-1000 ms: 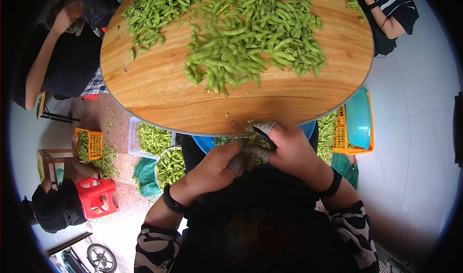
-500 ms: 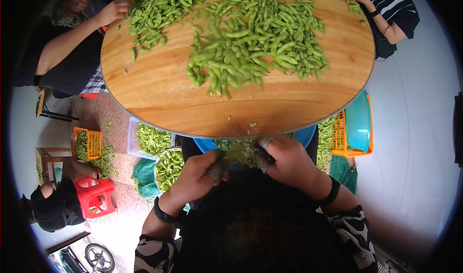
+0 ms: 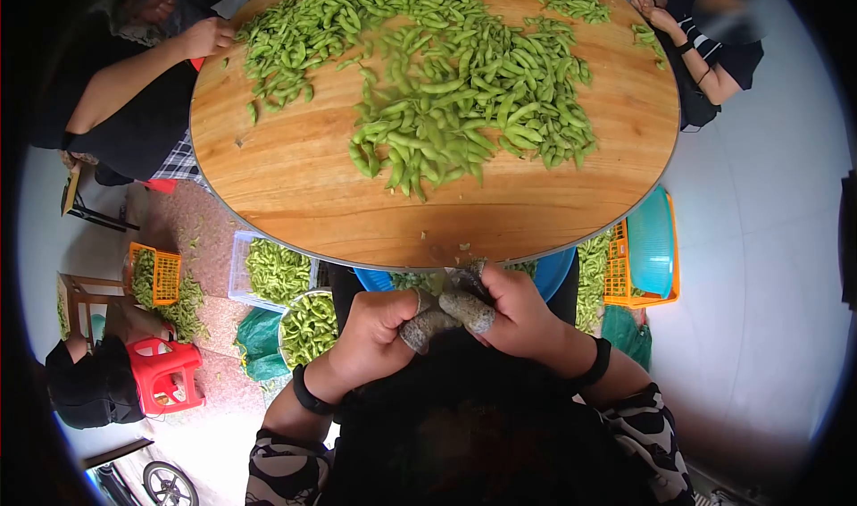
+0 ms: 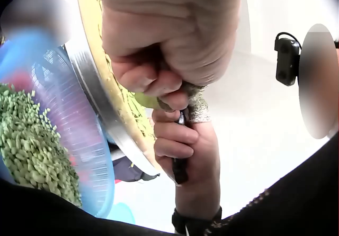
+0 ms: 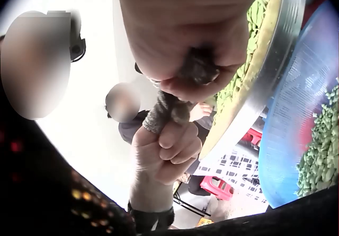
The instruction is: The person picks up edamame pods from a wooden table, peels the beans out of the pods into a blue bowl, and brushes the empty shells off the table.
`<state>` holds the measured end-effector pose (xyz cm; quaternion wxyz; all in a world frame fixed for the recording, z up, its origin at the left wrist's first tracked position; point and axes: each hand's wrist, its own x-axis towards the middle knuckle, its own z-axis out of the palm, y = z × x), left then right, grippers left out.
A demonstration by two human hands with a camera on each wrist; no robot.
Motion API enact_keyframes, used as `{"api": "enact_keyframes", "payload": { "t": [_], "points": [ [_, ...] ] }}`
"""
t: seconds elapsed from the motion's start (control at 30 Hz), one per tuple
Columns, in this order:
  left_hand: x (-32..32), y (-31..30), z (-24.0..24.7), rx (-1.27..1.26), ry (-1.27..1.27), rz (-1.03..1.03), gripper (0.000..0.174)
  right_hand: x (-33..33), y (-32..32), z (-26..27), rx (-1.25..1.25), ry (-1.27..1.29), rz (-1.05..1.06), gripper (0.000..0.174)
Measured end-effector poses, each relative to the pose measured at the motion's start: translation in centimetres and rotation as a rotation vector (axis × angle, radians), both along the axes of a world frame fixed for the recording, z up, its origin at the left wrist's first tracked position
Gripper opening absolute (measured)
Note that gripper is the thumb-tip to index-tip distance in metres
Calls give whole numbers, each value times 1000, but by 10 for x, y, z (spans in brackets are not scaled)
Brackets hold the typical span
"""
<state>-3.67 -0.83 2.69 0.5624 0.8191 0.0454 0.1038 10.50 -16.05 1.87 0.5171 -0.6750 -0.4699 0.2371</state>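
Observation:
My left hand (image 3: 373,329) and right hand (image 3: 525,318) meet just below the near edge of the wooden table (image 3: 357,225). Grey, worn wrappings cover the thumbs. A green bean pod (image 4: 145,99) pokes out from under the left fingers in the left wrist view. Within the curled right fingers sits a slim black-handled tool (image 4: 180,171); its working end is hidden between the hands. Beneath the hands, a blue basket (image 4: 107,162) contains shelled green beans (image 4: 37,146). A large heap of pods (image 3: 446,86) spreads over the table.
Pods fill a clear crate (image 3: 239,269) and a round container (image 3: 308,323) at left. Orange crates (image 3: 167,278) and a red stool (image 3: 170,372) stand farther left. A teal basket (image 3: 652,242) leans at right. Other people sit around the table.
The hands were joined, drew apart with a green pod showing between them, and are now together again. The view has shifted slightly; another person at right shows more fully.

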Motion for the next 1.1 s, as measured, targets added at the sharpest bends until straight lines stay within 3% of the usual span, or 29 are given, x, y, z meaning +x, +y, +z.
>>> {"api": "enact_keyframes", "payload": {
  "t": [0.07,0.1,0.13,0.17,0.2,0.4,0.47,0.5,0.57,0.67,0.73,0.8,0.87,0.9,0.97,1.0,1.1],
  "points": [
    [1,1,-3,-139,-42,-92,6,7,-4,5,-235,804,259,21],
    [1,3,-9,-291,-39,-160,7,9,-4,6,-237,801,260,21],
    [2,4,-12,-444,-35,-229,8,10,-3,7,-193,971,293,21],
    [2,3,-13,-445,-39,-228,8,11,-2,8,-147,1140,327,21],
    [4,0,-13,-541,38,-190,12,12,-2,6,-152,1138,328,21],
    [3,2,-30,-720,104,-148,16,16,0,-1,-255,775,252,20],
    [3,6,-30,-753,112,-148,14,14,2,-4,-106,-57,141,19],
    [0,9,-26,-677,47,-83,12,13,1,-4,-111,-58,144,19],
    [-10,22,-22,-563,-12,52,8,13,-2,-5,-219,-456,96,23],
    [-38,43,-22,-481,-133,359,10,24,7,15,-179,-304,-44,22],
    [-61,64,-28,-228,-96,604,12,48,22,9,-170,-486,-173,20],
    [-85,92,-46,177,4,846,14,73,43,-8,-127,-679,-301,25],
    [-95,102,-33,750,228,984,22,88,59,-16,-236,-758,-345,25],
    [-95,101,-29,752,228,986,22,88,62,-17,-234,-757,-344,25],
    [-89,97,-24,763,183,1201,27,86,69,-18,-321,-763,-369,25],
    [-84,93,-29,633,105,1184,23,84,68,-20,-320,-763,-365,25],
    [-42,63,-28,469,-52,819,20,78,58,-18,-357,-739,-374,21]
  ]
}}
